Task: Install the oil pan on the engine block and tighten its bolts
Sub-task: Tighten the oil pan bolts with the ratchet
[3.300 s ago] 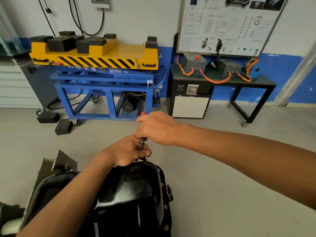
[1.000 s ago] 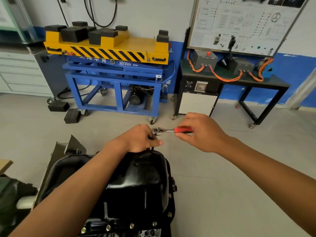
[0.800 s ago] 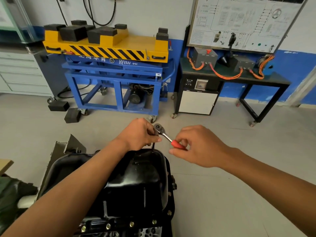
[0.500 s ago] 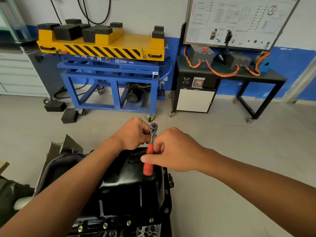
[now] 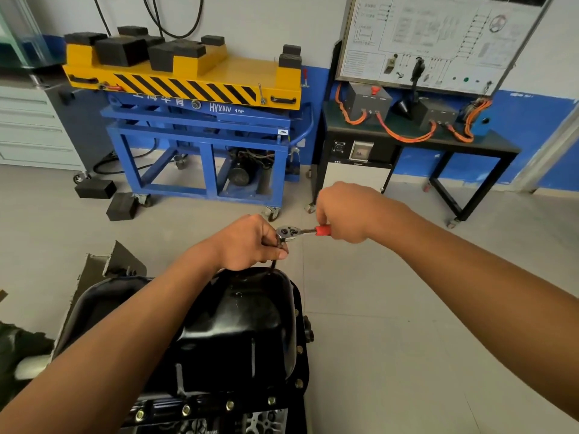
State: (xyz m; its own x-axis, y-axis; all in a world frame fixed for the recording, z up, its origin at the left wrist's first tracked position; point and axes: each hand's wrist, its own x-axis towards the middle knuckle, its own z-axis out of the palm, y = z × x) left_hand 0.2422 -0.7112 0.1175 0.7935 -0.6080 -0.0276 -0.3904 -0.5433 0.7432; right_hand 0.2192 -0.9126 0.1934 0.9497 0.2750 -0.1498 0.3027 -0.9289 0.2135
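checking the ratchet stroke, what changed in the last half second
The right hand swung the ratchet handle from pointing toward the person, over the oil pan, out to the right. The left hand still grips the extension below the ratchet head; the pan sits unchanged.

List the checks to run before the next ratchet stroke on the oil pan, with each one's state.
1. Right hand grips the ratchet by its red handle: ok.
2. Left hand holds the extension bar under the ratchet head: ok.
3. Extension bar's lower end seated on a bolt: cannot tell, hidden behind the oil pan.
4. Oil pan sits on the engine block: ok.
5. Flange bolts fitted along the near and right edges: ok.
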